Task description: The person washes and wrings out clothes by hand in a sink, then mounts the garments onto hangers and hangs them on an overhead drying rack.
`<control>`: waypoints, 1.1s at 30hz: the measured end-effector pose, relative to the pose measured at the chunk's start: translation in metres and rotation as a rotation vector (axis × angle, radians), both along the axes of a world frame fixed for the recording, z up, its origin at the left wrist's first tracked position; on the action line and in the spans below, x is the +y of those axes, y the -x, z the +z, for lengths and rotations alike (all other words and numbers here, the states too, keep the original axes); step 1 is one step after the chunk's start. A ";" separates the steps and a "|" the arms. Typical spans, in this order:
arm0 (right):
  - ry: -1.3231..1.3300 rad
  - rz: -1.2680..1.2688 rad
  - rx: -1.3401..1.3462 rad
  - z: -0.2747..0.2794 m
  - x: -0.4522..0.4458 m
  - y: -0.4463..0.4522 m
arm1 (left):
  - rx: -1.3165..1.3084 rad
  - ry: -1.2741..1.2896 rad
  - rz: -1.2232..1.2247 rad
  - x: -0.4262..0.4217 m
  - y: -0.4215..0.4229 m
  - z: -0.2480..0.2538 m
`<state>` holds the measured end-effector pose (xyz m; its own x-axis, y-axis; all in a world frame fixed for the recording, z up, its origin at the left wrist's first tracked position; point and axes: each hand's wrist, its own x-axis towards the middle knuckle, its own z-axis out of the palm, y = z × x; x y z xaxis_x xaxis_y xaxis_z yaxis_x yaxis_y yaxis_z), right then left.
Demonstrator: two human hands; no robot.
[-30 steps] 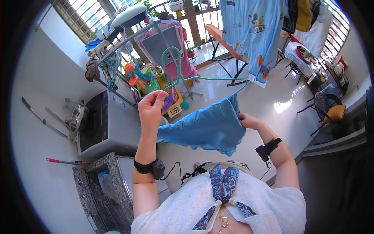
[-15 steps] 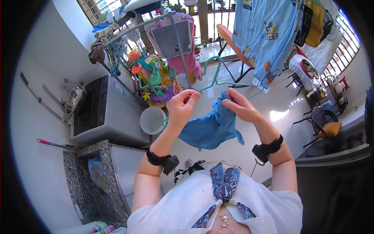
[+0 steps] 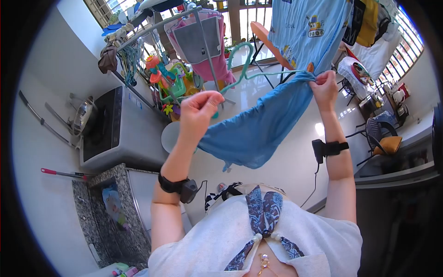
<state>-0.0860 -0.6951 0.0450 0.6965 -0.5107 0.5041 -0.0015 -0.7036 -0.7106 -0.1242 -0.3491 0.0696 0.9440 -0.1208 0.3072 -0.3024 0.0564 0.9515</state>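
Note:
My left hand (image 3: 200, 110) is closed around the left arm of a green clothes hanger (image 3: 270, 74), whose hook points up and away from me. A thin blue garment (image 3: 263, 122) droops below the hanger, stretched from near my left wrist up to the hanger's right end. There my right hand (image 3: 325, 90) pinches its edge between thumb and fingers, with the cloth bunched over the hanger tip. The exact kind of garment cannot be made out. Part of the hanger is hidden behind the cloth and my left hand.
A metal drying rack (image 3: 206, 44) with a pink and grey item stands ahead. Blue patterned fabric (image 3: 302, 32) hangs at the upper right. On the left are a washing machine (image 3: 131, 134), colourful toys (image 3: 173, 83) and a white bucket (image 3: 170, 137). A chair (image 3: 380, 136) stands at right.
My right hand has moved right and upward, pulling the blue garment out along the hanger to its right end. My left hand shifted slightly left and up, still gripping the hanger.

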 end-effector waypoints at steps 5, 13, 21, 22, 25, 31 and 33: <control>0.412 0.101 -0.265 0.021 0.013 0.009 | -0.095 -0.068 0.021 0.012 -0.022 0.040; -0.355 0.857 0.276 0.035 -0.009 -0.016 | -0.257 -0.202 0.079 0.023 -0.042 0.092; 0.460 0.832 0.051 0.085 0.050 0.035 | -0.300 -0.159 0.162 0.034 -0.059 0.094; 0.140 0.849 0.062 0.079 0.049 0.028 | -0.283 -0.156 0.146 0.034 -0.059 0.094; -0.147 0.881 -0.137 0.079 0.055 0.019 | -0.415 -0.129 0.206 0.038 -0.066 0.089; -0.208 0.636 -0.203 0.096 0.040 0.045 | -0.526 -0.018 0.407 0.099 -0.114 -0.032; -0.258 0.597 -0.160 0.091 0.035 0.041 | -0.309 -0.029 0.261 0.074 -0.108 -0.056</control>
<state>-0.1268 -0.6605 0.1360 0.8236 -0.1791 0.5381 0.4549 -0.3580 -0.8154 -0.0162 -0.2756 0.0131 0.8077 0.0979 0.5813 -0.5751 -0.0860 0.8136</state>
